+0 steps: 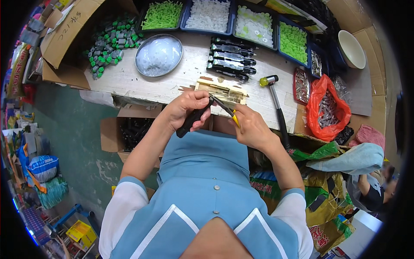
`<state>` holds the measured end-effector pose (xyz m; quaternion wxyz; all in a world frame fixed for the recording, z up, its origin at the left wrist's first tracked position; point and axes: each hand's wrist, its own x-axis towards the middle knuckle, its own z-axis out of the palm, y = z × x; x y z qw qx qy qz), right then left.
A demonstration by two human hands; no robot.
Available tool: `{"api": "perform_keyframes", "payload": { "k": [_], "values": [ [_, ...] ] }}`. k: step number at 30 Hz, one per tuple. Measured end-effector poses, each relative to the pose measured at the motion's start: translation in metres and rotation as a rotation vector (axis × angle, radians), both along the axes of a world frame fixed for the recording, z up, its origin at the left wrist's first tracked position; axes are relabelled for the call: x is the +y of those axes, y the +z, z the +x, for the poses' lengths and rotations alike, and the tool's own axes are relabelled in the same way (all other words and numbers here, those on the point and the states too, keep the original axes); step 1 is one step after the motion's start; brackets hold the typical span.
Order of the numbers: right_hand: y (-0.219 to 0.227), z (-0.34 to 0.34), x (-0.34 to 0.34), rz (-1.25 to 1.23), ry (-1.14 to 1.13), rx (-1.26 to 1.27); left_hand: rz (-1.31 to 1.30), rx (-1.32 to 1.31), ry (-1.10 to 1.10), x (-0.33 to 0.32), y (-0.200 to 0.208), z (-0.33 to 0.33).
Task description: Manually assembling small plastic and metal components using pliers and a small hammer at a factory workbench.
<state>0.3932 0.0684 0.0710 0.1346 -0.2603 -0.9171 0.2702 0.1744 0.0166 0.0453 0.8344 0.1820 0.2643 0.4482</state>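
Note:
My left hand [183, 107] is closed round a long black plastic handle [190, 122], held tilted over the table's front edge. In my right hand [256, 128] is a yellow-handled tool that looks like pliers [223, 106]; its dark narrow jaws reach the upper end of the black handle by my left fingertips. What the jaws grip is too small to make out. Just beyond both hands lies a pale wooden jig [238, 92] with a slot in it. Several black tool bodies [232, 58] lie in a stack behind the jig.
A hammer [277, 100] with a yellow face lies at the right. Trays of green pieces [162, 15] and white pieces [209, 15] line the back. Left stand a metal bowl [158, 55] and loose grey-green parts [111, 45]; right, a red bag [329, 108] of metal parts.

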Motion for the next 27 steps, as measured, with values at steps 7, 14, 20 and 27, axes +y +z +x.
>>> {"api": "perform_keyframes", "payload": {
  "k": [7, 14, 20, 27],
  "values": [
    [-0.001, -0.001, -0.005, -0.075, 0.018, -0.084, -0.078, -0.143, -0.006, -0.010, -0.015, 0.001],
    [0.006, 0.005, -0.014, -0.174, -0.092, -0.040, 0.029, -0.134, 0.235, -0.014, -0.008, 0.007],
    [0.006, 0.003, -0.017, -0.093, -0.088, -0.036, 0.086, 0.119, 0.279, -0.016, -0.002, 0.012],
    [0.009, 0.003, -0.018, -0.085, -0.081, -0.044, 0.144, 0.413, 0.351, -0.021, 0.004, 0.016]
  ]
}}
